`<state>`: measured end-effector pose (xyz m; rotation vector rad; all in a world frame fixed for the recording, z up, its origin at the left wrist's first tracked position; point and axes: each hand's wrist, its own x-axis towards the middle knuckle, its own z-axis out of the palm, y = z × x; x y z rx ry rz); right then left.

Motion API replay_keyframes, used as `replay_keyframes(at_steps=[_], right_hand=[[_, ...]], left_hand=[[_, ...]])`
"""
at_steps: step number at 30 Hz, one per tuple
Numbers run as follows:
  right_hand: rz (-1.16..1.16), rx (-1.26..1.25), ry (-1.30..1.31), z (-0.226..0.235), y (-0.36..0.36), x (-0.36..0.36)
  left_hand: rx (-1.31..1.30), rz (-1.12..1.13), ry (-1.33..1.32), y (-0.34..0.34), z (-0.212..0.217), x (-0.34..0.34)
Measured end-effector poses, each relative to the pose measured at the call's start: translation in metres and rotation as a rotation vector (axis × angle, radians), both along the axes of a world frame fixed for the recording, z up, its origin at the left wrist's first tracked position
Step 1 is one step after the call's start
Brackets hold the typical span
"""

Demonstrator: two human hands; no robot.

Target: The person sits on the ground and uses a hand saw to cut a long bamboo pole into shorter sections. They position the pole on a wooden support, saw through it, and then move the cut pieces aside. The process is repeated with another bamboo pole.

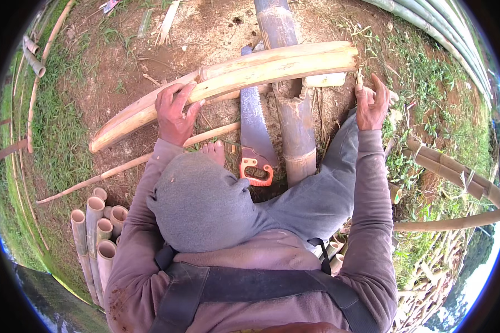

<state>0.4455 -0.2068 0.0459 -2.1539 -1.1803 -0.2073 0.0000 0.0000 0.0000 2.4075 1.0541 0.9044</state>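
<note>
A long, pale, peeled length of wood point(272, 69) lies crosswise in front of me, over a thick bamboo pole point(296, 130) with a notch cut in it. My left hand point(175, 111) grips the wood left of its middle, fingers over the near edge. Just beyond the wood's right end, my right hand point(371, 104) is raised, with thumb and finger pinching a small light-brown sliver of wood point(359, 76). Between my feet and the bamboo lies a handsaw point(255, 119) with an orange handle, its blade tip passing under the wood.
Cut bamboo tubes point(95, 213) stand bundled at the lower left. A thin stick point(116, 169) crosses the ground by my foot. Long green bamboo poles point(428, 25) lie at the far right, brown poles point(453, 166) nearer. Sawdust and grass cover the soil.
</note>
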Motion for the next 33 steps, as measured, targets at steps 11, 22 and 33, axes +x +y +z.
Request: replay_keyframes(at_steps=[11, 22, 33], right_hand=[[0.818, -0.447, 0.205, -0.027, -0.081, -0.197], [0.863, -1.375, 0.258, -0.093, -0.066, -0.254], [0.824, -1.287, 0.543, -0.100, -0.083, -0.252]], left_hand=[[0.027, -0.023, -0.032, 0.014, -0.008, 0.016], [-0.043, -0.016, 0.110, 0.025, -0.008, 0.013], [-0.054, -0.026, 0.095, 0.038, -0.018, 0.016]])
